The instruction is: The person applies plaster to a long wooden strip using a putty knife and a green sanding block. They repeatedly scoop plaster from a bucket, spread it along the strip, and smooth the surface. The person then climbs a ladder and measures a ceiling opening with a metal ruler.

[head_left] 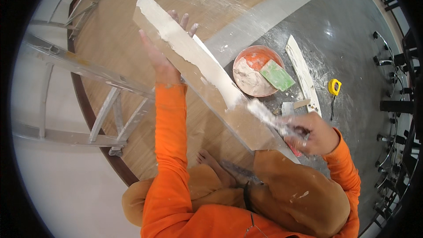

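A long brown board strip (211, 99) slants from the upper left down to my right knee, its far side coated with a rough layer of white plaster (194, 57). Beneath its upper part, my left hand (158, 59) supports it, the thumb on the near edge and fingertips showing past the far edge. My right hand (315, 132) is closed around a plaster-smeared putty knife (269, 117), slightly blurred, whose white-covered end meets the board's lower part. Beyond the board, an orange-red bowl (241, 91) holds white plaster (250, 78) and a green plastic piece (277, 75).
A white-smeared strip (302, 68) lies right of the bowl, near a yellow tape measure (334, 87). Metal ladder parts (94, 70) stand at left by the wall. Several wheeled chair bases (387, 75) line the right side. White smears mark the grey floor covering (352, 31).
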`<action>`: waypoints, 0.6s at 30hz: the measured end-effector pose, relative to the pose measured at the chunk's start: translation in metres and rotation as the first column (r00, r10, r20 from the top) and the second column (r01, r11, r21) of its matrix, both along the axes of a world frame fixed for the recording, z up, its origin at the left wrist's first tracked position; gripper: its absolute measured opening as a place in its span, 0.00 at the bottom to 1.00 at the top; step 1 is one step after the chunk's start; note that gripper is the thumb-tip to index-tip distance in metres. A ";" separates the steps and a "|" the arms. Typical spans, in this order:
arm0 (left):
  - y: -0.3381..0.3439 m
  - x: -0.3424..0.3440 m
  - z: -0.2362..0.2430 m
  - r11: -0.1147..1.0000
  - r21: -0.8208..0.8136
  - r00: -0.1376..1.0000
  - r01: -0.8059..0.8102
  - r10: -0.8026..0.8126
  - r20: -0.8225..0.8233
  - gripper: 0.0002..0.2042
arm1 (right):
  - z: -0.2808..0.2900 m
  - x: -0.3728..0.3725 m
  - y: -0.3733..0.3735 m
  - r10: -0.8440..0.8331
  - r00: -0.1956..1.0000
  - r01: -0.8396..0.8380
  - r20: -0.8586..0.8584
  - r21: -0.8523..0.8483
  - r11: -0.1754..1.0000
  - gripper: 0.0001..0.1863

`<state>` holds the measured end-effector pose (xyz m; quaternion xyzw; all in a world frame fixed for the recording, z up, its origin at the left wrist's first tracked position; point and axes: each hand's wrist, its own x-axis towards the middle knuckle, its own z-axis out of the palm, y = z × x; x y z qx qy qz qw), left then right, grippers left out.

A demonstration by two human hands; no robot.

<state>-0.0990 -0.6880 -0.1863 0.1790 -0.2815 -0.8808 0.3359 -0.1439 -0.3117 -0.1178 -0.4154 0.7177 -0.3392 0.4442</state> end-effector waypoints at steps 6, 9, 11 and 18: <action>0.021 -0.008 -0.012 0.991 0.068 0.992 0.116 -0.111 -0.062 0.38 | -0.018 -0.007 -0.012 -0.140 0.985 0.156 0.097 -0.193 0.969 0.28; 0.022 -0.005 -0.006 0.986 0.064 0.987 0.152 -0.148 -0.054 0.40 | -0.036 -0.002 -0.020 0.011 0.961 -0.100 -0.276 -0.313 0.944 0.32; 0.014 0.004 0.003 0.982 0.068 0.983 0.177 -0.173 -0.059 0.41 | -0.040 0.007 -0.022 0.076 0.924 -0.194 -0.374 -0.291 0.937 0.35; 0.008 0.015 0.024 0.965 0.072 0.965 0.253 -0.246 -0.095 0.44 | -0.037 -0.003 -0.022 0.172 0.722 -0.404 -0.670 -0.207 0.891 0.37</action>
